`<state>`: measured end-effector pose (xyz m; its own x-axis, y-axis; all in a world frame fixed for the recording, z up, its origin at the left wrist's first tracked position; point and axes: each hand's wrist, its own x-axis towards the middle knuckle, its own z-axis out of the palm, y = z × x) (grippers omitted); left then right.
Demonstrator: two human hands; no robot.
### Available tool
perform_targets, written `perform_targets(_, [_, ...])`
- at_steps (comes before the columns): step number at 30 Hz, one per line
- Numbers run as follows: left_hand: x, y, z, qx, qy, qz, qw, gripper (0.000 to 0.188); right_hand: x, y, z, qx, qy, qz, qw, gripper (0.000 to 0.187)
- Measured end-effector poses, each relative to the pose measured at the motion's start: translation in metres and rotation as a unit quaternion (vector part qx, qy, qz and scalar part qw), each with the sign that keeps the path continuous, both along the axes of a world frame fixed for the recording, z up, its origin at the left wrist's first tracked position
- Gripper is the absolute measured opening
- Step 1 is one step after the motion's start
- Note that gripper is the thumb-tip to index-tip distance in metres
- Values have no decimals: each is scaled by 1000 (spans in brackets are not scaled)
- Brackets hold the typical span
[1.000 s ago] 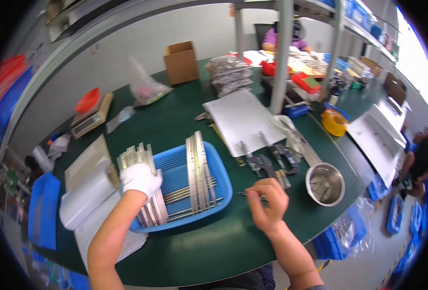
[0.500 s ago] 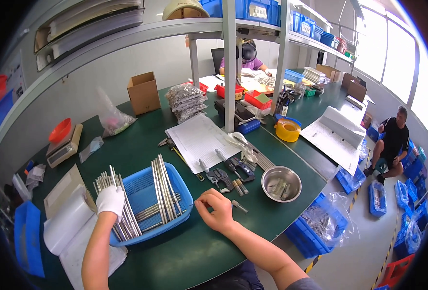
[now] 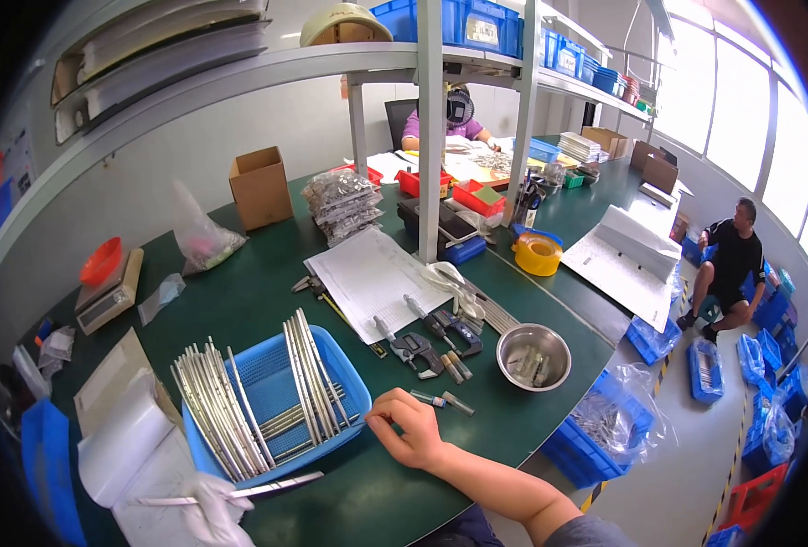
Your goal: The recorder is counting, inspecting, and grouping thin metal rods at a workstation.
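My left hand (image 3: 214,512), in a white glove, is closed around a slim metal rod (image 3: 281,485) in front of the blue basket (image 3: 354,415). Inside the basket, a dense row of metal rods (image 3: 222,410) leans on the left. A smaller group of rods (image 3: 313,374) leans on the right, and several more lie across the bottom. Beside the basket's right rim is my bare right hand (image 3: 406,428), its thumb and fingertips pinched together. Whatever may be between them is too small to make out. Two small cylinders (image 3: 459,404) lie just beyond it.
Two micrometers (image 3: 413,351), a caliper (image 3: 308,284) and paper sheets (image 3: 377,273) lie behind the basket. A steel bowl (image 3: 533,357) with small tubes stands at right. A scale (image 3: 110,292) sits far left. One person (image 3: 737,264) sits at right, another (image 3: 413,128) behind the shelf.
My left hand has drawn back from the basket's rods toward me, now with one rod held crosswise. My right hand stays pinched, slightly lower in view. A blue-ended cylinder now shows beyond it.
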<state>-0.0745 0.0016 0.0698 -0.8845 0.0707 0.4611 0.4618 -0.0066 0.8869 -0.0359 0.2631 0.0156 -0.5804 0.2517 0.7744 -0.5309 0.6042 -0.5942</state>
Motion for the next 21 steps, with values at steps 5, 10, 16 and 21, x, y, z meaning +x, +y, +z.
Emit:
perform_targets(5, [48,6,-38,-40,-165,-10,985,34,1,8,-5,-65,-34,-28,997,7])
perform_targets(10, [60,10,-59,22,-216,-17,976,27,-3,0,-6,-160,-69,1,985,10])
perform_targets(16, [65,17,-65,21,-245,-35,969,25,4,-2,-4,-1,-61,25,998,18])
perform_targets(21, [72,16,-62,3,-261,-28,965,28,11,-7,-4,-31,-83,-2,996,15])
